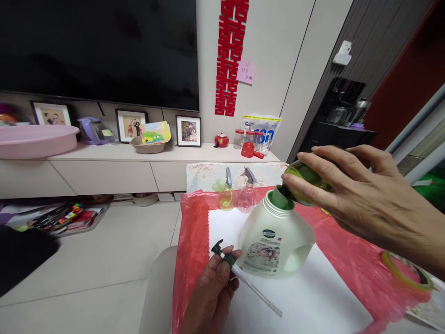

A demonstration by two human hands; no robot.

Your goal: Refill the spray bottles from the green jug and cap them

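Note:
My right hand [361, 185] grips a green see-through bottle [306, 183], tipped so that its neck meets the green spout of a large pale green detergent jug [278, 236]. The jug stands upright without a cap and has a picture label on its front. In my left hand [217, 283], low and left of the jug, is a dark green pump head [225, 255] pinched between thumb and fingers. Its long white tube slants down to the right. Behind the jug stand a yellowish spray bottle [227, 197] and a pink spray bottle [246, 197].
White paper [313, 301] and red plastic sheeting [194, 222] cover the table. A roll of tape [408, 273] lies at the right. The low cabinet behind bears a pink basin [38, 139], framed photos, red-lidded jars [238, 139] and a white-and-blue bag [271, 127].

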